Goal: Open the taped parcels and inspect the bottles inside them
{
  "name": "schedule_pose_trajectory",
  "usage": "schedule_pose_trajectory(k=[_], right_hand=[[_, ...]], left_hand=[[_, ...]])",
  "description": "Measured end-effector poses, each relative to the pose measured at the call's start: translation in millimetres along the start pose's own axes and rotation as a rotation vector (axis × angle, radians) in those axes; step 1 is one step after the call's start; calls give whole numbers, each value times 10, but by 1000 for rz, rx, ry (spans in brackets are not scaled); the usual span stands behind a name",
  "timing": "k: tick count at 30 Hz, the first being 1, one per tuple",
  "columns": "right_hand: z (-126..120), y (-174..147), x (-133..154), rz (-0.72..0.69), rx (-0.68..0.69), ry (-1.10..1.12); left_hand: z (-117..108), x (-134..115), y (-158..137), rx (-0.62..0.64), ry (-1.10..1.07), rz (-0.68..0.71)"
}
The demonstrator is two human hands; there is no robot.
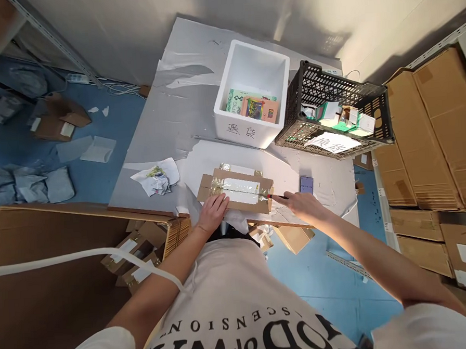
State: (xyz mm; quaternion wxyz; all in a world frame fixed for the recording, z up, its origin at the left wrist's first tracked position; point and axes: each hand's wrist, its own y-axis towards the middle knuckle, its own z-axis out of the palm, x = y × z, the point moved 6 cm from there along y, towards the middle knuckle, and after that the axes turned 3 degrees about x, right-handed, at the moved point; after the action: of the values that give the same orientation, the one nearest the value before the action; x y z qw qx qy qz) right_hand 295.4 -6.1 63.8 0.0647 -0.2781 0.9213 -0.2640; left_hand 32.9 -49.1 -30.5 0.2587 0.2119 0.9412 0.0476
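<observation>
A flattish cardboard box [266,205] with a white label and shiny clear tape lies near the front edge of the table. My left hand [213,212] grips its near left side, with the fingers over the top and the thumb by the near edge. In my right hand [303,204], closed around it, is a slim black-and-red utility knife [277,196]. Its tip is at the right end of the box, by the taped seam; the blade itself is too small to make out. A small purple box [306,184] lies just beyond my right hand.
Behind the box stand a white bin [250,129] holding colourful packets and a black crate [334,132] with small boxes. Crumpled paper [157,181] lies to the left. Large cartons [426,133] are stacked at right; an open carton [64,230] stands at lower left.
</observation>
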Motion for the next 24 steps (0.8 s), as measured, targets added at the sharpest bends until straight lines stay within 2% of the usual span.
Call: schedule_pose_trajectory(k=[6, 8, 10, 11, 13, 16, 18, 21, 24], right_hand=[[123, -499, -319, 18, -150, 104], [224, -665, -525, 147, -260, 177], [429, -712, -704, 384, -381, 265], [582, -669, -744, 512, -408, 305], [963, -442, -687, 694, -362, 387], [1488, -30, -437, 832, -253, 504], [1700, 130, -290, 864, -246, 566], [1785, 177, -201, 869, -332, 657], [1632, 141, -196, 822, -536, 844]], left_hand=[[-22, -27, 21, 10, 55, 4], [-31, -24, 26, 16, 58, 7], [-46, -24, 31, 18, 50, 3], [-55, -27, 32, 21, 43, 4], [-70, -36, 29, 34, 24, 8], [-94, -49, 20, 63, 12, 24], [-112, -56, 17, 77, 21, 36], [-138, -92, 15, 89, 23, 65], [-181, -139, -11, 78, -16, 94]])
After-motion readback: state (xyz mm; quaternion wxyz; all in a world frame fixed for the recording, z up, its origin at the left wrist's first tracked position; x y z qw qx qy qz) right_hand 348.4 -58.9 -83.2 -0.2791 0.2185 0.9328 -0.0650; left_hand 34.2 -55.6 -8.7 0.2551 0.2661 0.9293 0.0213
